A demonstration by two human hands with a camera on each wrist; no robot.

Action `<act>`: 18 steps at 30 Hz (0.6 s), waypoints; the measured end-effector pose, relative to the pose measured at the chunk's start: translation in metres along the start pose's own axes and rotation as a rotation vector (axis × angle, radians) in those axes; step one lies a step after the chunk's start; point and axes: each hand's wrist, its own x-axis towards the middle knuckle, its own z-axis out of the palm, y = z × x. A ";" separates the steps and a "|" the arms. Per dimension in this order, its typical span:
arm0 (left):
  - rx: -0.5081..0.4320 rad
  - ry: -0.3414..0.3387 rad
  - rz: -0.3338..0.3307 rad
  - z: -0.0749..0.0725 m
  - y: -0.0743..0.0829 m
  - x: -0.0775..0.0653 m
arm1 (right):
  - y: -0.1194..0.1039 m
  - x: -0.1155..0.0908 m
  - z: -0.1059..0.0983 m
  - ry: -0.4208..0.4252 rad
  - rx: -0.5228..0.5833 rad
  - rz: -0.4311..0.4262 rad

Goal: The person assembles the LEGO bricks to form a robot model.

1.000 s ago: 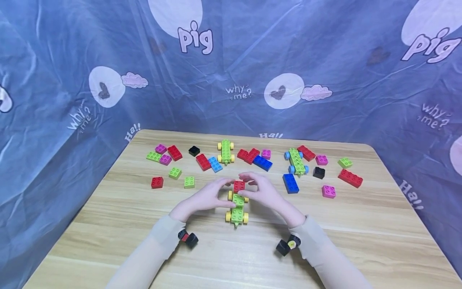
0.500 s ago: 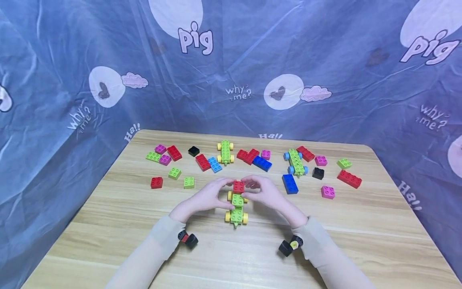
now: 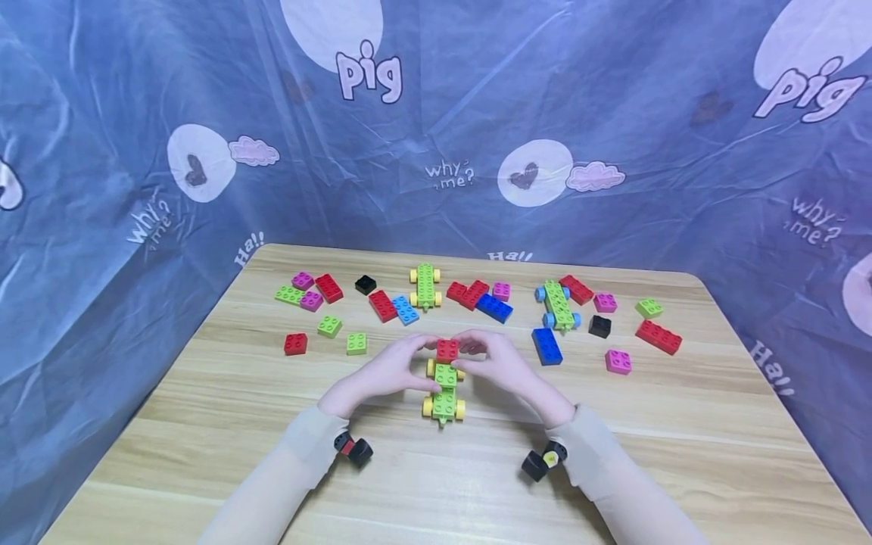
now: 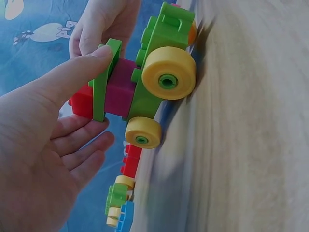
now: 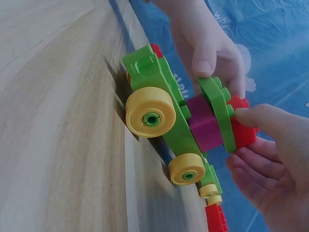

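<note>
In the middle of the table stands a green toy car base (image 3: pixel 444 406) with yellow wheels. A magenta brick (image 4: pixel 120 87) is on it, bearing a flat green brick (image 5: pixel 218 113), and a red brick (image 3: pixel 447 350) tops the stack. My left hand (image 3: pixel 391 369) holds the flat green brick, thumb on its near end and fingers around its far end. With thumb and fingers, my right hand (image 3: pixel 496 359) pinches the red brick from the other side. Some fingertips of both hands are hidden behind the stack in the head view.
Loose bricks lie across the back of the table (image 3: pixel 204 454). Behind the stack is a second yellow-wheeled base (image 3: pixel 425 286); a blue-wheeled base (image 3: pixel 559 305) lies to its right. Nearest the right hand is a blue brick (image 3: pixel 547 346). A printed blue cloth (image 3: pixel 436 113) hangs behind.
The toy car with its stack has shifted very slightly left, and both hands have moved along with it. Their hold looks the same.
</note>
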 end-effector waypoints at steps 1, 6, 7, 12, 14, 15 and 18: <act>-0.002 -0.001 -0.007 -0.001 0.000 0.000 | 0.000 0.001 0.000 -0.001 -0.001 -0.001; 0.000 -0.002 -0.022 -0.006 -0.002 -0.001 | -0.002 0.005 0.003 0.007 -0.008 -0.005; -0.001 -0.001 -0.025 -0.007 -0.003 -0.001 | -0.003 0.006 0.003 0.009 -0.009 -0.007; -0.025 0.005 -0.037 -0.015 -0.005 -0.003 | -0.006 0.013 0.007 0.014 -0.010 -0.013; -0.030 0.008 -0.035 -0.018 -0.007 -0.004 | -0.006 0.017 0.009 0.013 -0.005 -0.011; -0.030 0.010 -0.033 -0.020 -0.008 -0.004 | -0.007 0.019 0.010 0.013 0.000 -0.013; -0.029 0.018 -0.033 -0.024 -0.011 -0.005 | -0.008 0.025 0.013 0.013 0.017 -0.024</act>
